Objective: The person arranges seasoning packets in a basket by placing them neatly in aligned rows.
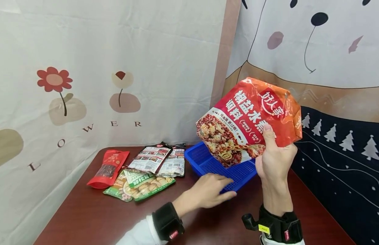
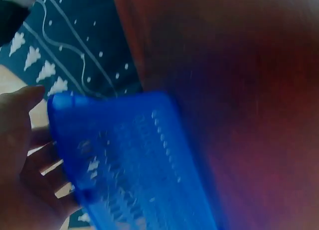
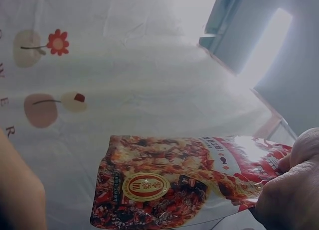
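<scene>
My right hand (image 1: pixel 276 160) holds up a red and orange seasoning pouch (image 1: pixel 238 119) by its lower right side, thumb on the printed front. In the right wrist view, the pouch (image 3: pixel 164 182) shows a food picture, with the thumb and fingers at its right end. A blue perforated plastic basket (image 1: pixel 195 158) sits on the table behind and below the pouch. My left hand (image 1: pixel 208 190) is at the basket's near-left edge, thumb apart from the loosely extended fingers. The left wrist view, which is blurred, shows those fingers (image 2: pixel 47 163) beside the basket's rim.
On the table's left lie a red snack pouch (image 1: pixel 108 168), a green and yellow packet (image 1: pixel 149 189), an orange and green packet (image 1: pixel 117 190), and two silvery pouches with dark tops (image 1: pixel 149 158). Printed cloths (image 1: pixel 165 68) hang behind the brown table (image 1: pixel 94 211) and along its right side.
</scene>
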`<state>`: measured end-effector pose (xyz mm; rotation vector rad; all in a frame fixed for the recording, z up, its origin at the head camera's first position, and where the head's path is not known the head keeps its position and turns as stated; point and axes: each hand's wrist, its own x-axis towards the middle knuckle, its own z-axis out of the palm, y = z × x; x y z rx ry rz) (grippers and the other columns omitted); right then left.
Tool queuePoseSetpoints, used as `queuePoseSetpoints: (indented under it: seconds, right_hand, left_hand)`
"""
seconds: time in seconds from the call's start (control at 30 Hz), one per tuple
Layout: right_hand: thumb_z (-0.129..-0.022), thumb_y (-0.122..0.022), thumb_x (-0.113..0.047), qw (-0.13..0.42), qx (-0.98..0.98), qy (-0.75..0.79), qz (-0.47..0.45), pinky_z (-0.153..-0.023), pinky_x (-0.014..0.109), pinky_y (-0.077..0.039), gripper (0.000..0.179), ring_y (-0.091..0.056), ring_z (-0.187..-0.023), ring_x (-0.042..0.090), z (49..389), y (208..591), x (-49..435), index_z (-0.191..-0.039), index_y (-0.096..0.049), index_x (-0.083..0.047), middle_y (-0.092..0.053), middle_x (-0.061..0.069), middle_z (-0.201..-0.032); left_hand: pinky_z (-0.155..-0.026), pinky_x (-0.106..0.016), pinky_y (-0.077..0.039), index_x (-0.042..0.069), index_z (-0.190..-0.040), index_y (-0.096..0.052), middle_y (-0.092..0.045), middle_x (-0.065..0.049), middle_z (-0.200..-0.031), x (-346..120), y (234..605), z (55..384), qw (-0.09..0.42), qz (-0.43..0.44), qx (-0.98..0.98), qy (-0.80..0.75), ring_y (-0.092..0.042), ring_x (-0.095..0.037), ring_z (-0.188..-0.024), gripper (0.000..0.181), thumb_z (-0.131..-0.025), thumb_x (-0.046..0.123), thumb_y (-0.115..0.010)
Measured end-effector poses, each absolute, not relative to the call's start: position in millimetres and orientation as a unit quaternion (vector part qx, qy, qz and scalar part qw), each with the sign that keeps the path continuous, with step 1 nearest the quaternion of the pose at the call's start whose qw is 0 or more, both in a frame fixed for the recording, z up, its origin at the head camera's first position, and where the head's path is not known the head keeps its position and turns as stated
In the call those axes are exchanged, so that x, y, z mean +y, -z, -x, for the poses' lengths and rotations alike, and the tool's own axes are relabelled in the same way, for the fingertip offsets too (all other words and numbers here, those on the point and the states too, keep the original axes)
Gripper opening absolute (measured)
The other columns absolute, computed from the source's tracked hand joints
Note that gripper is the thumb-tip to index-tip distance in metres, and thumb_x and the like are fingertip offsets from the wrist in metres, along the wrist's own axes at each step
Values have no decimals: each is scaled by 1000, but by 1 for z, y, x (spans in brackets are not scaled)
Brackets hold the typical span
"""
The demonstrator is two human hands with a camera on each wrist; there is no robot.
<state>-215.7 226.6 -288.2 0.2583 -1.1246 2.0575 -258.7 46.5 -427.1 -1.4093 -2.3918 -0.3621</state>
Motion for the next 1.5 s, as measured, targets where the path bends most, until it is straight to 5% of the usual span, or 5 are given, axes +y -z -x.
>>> queuePoseSetpoints:
  seconds: [0.17, 0.37, 0.93, 1.3, 1.5]
  right_hand:
    - [-103, -81, -21, 379, -439, -810, -89, -108, 32, -65, 65, -59, -150, 31, 217, 289, 227, -161, -52, -11, -61, 13, -158]
    - [-103, -80, -20, 381, -435, -810, -95, -108, 33, -65, 64, -60, -149, 32, 217, 289, 227, -160, -53, -9, -62, 14, -157]
    - [-105, -78, -15, 389, -437, -805, -97, -107, 36, -66, 58, -65, -144, 33, 220, 288, 226, -157, -55, -5, -65, 16, -153]
    - [-106, -78, -17, 381, -454, -799, -98, -107, 34, -66, 58, -62, -146, 32, 220, 289, 225, -158, -54, -7, -64, 15, -154]
    - [-107, -76, -17, 378, -464, -795, -99, -106, 35, -66, 57, -63, -146, 33, 223, 292, 224, -159, -54, -7, -64, 15, -155]
  left_hand:
    - [-62, -21, -49, 22, -119, -75, -72, 13, -83, 65, 433, 253, 179, 494, -842, 122, -63, 2, -67, 35, -115, 53, -62]
    - [-56, -23, -46, 22, -118, -76, -70, 12, -81, 74, 435, 252, 194, 485, -848, 93, -64, -2, -65, 26, -114, 46, -67]
    - [-78, -22, -61, 10, -142, -73, -82, 5, -103, 20, 429, 258, 110, 479, -863, 120, -69, 0, -77, 30, -116, 21, -64]
    - [-108, -42, -62, 3, -145, -68, -82, -9, -132, -29, 431, 273, 110, 477, -864, 120, -79, -25, -120, 34, -113, 6, -60]
    - [-106, -42, -61, 4, -144, -69, -82, -10, -129, -37, 434, 271, 127, 474, -862, 127, -78, -25, -118, 33, -112, 7, -59]
